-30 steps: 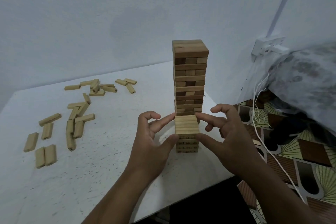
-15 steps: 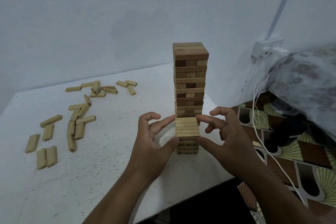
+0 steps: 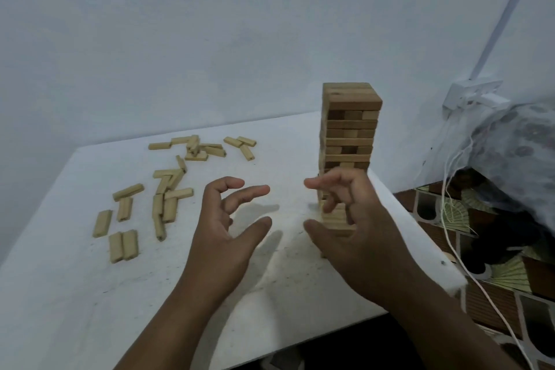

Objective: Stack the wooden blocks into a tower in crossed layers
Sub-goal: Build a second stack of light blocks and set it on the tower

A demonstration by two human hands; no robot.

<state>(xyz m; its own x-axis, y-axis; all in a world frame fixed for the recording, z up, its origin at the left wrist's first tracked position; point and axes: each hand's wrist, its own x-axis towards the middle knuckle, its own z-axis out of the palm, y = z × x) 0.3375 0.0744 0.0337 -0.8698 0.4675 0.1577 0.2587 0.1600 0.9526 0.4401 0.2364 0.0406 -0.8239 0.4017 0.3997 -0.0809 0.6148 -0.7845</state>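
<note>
A tall tower of wooden blocks (image 3: 350,129) in crossed layers stands at the far right of the white table (image 3: 75,294). In front of it is a short stack of pale blocks (image 3: 335,216), partly hidden behind my right hand (image 3: 354,225). That hand hovers in front of the short stack with fingers loosely spread and holds nothing; it is blurred. My left hand (image 3: 228,228) hovers over the table left of the stack, fingers spread, thumb out, empty. Several loose blocks (image 3: 168,192) lie scattered on the left half of the table.
The wall rises right behind the table. A wall socket (image 3: 471,93) with white cables (image 3: 450,189) hanging down sits right of the tower. A pale patterned cloth bundle (image 3: 516,153) and a patterned floor mat (image 3: 492,273) lie beyond the table's right edge.
Both hands have let go of the short stack's sides and shifted left. The left hand is now well clear of it; the right hand has crossed in front of it.
</note>
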